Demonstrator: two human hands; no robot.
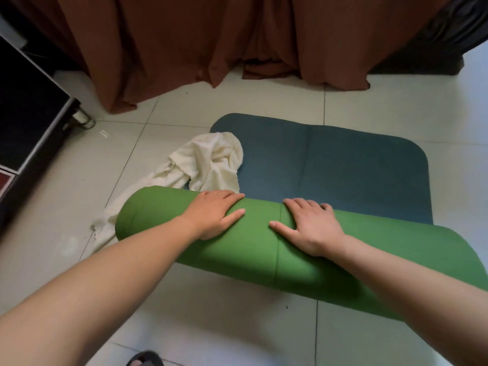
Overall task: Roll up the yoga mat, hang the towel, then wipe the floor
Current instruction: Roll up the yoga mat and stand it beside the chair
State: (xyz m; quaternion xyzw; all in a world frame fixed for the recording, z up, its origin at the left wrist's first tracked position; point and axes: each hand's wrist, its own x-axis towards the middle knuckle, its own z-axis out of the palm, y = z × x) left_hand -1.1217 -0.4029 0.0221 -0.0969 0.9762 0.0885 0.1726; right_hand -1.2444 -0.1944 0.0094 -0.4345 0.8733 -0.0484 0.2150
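The yoga mat (pixel 258 249) lies on the tiled floor, mostly rolled into a thick green cylinder. Its unrolled blue-teal end (pixel 343 170) stretches flat beyond the roll. My left hand (pixel 215 216) presses flat on top of the roll, left of centre. My right hand (pixel 310 227) presses flat on it just right of centre, fingers spread. A crumpled cream towel (pixel 206 162) lies on the floor at the mat's left edge, partly over the blue corner and trailing under the roll's left end.
Brown curtains (pixel 211 43) hang down to the floor behind the mat. A black cabinet (pixel 29 122) stands at the left. Something dark (pixel 454 35) sits at the back right. A sandalled foot (pixel 145 360) shows at the bottom edge. White tiles (pixel 211 313) surround the mat.
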